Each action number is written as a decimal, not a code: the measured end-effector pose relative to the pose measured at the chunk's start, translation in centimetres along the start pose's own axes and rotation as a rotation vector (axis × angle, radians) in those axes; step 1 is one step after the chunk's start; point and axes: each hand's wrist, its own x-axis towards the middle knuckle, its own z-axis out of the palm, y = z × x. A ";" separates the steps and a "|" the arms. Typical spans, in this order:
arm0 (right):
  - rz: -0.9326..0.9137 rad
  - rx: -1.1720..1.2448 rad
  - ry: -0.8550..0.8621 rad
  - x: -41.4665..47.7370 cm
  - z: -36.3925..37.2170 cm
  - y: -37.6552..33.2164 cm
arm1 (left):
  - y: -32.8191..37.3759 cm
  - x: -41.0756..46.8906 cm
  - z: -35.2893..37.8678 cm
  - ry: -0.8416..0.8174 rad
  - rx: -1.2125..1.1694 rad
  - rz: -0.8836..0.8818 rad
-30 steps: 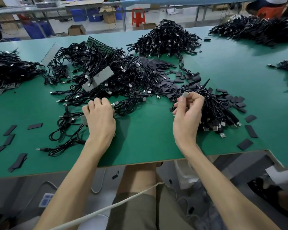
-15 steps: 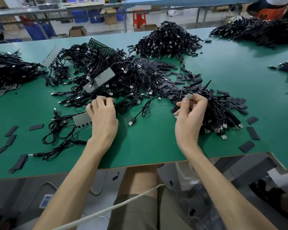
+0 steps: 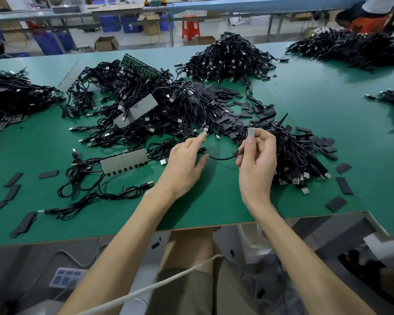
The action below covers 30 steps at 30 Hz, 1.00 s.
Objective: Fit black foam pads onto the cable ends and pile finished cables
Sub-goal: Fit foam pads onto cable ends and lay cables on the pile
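Cable [image 3: 223, 158]: black, 1 pc in work. Loc: front centre, low over table [image 3: 305, 98], running from R hand toward L thumb.

R hand [image 3: 257, 160]: raised, thumb + forefinger pinching small grey end piece [image 3: 251, 133], prob. the cable's plug. No pad visible on it. Same pinch as 1 s ago, hand barely shifted.

L hand [image 3: 187, 164]: changed. Was left of centre, curled over grey strip [image 3: 123, 163]. Strip now lies loose on table and the hand has gone right. Fingers spread and straight, holding nothing. Forefinger stretched to a loose plug [image 3: 206, 129] at edge of tangle [image 3: 168, 105]; touching or just short, can't tell.

Pads [image 3: 225, 96]: black, loose heap behind the hands, more scattered at both sides of table. None in either hand.

Pile [image 3: 300, 155]: cables just beside R hand, on its right. Judged the finished lot.

Status (judgement): strip let go, so L hand is free to fetch. Reach looks aimed at next plug or a pad. Pad not yet fitted on held cable.
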 end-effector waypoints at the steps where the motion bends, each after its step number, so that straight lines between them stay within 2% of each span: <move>1: 0.006 0.004 0.000 0.0 0.0 0.0 | 0.1 -0.2 0.0 -0.009 -0.019 0.043; 4: 0.047 0.029 -0.005 0.1 -0.1 0.2 | 0.2 -1.2 -0.4 -0.037 -0.082 0.091; 11: 0.045 0.019 -0.072 0.1 0.0 0.2 | 0.7 -2.0 -1.3 -0.140 -0.097 0.014; 16: 0.053 0.012 -0.096 0.0 0.1 0.4 | 1.4 -1.5 -1.2 -0.076 -0.075 0.030; 21: 0.033 -0.074 -0.123 -0.1 0.0 0.5 | 2.2 -1.7 -1.2 0.044 -0.247 0.026; 25: 0.040 -0.108 -0.096 0.0 0.0 0.5 | 3.3 -2.1 -1.1 -0.033 -0.427 -0.007; 30: 0.069 -0.027 -0.128 -0.2 -0.1 0.0 | 4.0 -2.1 -0.7 -0.090 -0.431 -0.012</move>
